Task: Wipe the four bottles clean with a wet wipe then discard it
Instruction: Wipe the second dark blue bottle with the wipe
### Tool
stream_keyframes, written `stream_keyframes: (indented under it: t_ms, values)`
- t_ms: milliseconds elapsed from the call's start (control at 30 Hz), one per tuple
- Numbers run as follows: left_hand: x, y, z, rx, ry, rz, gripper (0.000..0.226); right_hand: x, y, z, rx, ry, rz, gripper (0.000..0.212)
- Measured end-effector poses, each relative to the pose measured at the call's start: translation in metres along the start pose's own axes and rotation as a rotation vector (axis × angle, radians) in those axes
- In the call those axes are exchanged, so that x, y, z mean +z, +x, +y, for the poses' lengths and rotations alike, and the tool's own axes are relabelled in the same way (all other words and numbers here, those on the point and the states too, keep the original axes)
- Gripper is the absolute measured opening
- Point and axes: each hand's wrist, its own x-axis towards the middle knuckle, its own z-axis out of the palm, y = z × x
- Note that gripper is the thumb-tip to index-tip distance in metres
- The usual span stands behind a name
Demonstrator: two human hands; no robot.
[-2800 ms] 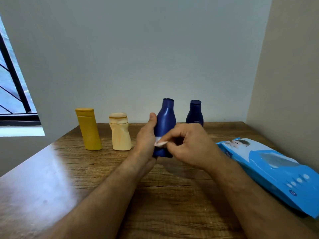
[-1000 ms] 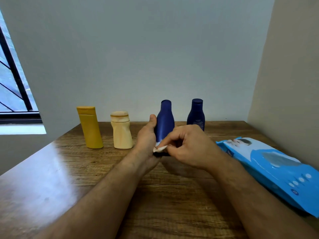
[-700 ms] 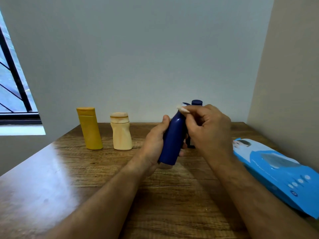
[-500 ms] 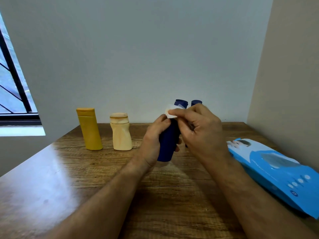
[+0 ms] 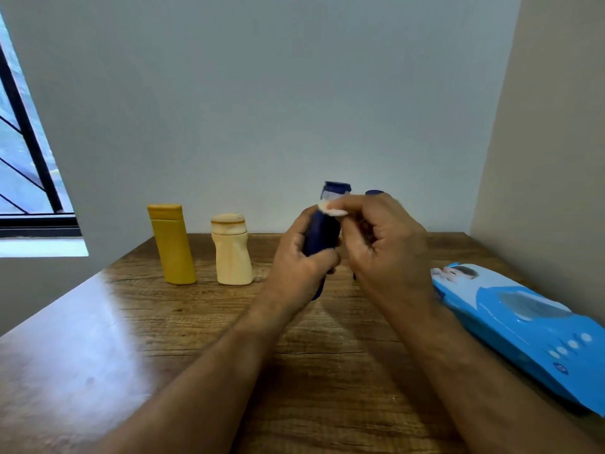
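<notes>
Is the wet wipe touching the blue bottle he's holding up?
Touching. The head view shows the right hand pressing the folded wet wipe against the neck of the blue bottle, which the left hand grips.

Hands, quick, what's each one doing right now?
Left hand: grips the dark blue plastic bottle, lifted off the table.
Right hand: pinches the white wet wipe against it.

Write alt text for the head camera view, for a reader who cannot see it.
A person's left hand grips a dark blue bottle above a wooden table while the right hand pinches a white wipe against its neck. A yellow bottle and cream bottle stand left; a blue wipes pack lies right.
</notes>
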Motion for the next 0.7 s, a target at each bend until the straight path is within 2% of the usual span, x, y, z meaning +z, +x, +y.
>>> stream_keyframes:
  t_ms: [133,300,400,567,700]
  values:
    - [0.003,0.0,-0.003,0.099,0.153,0.068,0.057,0.001,-0.003,-0.001,-0.073,-0.062,0.004,0.023]
    - [0.001,-0.001,-0.002,0.134,0.194,0.051,0.061,-0.002,0.002,0.004,0.07,0.089,0.078,0.015]
    - [0.003,-0.002,-0.002,0.134,0.178,0.027,0.056,-0.004,0.002,0.0,0.066,0.113,0.069,0.015]
    - [0.001,-0.002,-0.001,0.133,0.151,0.065,0.038,0.005,-0.004,-0.011,-0.117,0.001,-0.032,0.02]
    - [-0.002,0.0,0.003,0.084,0.01,0.035,0.045,0.0,-0.001,-0.003,-0.018,0.057,-0.009,0.019]
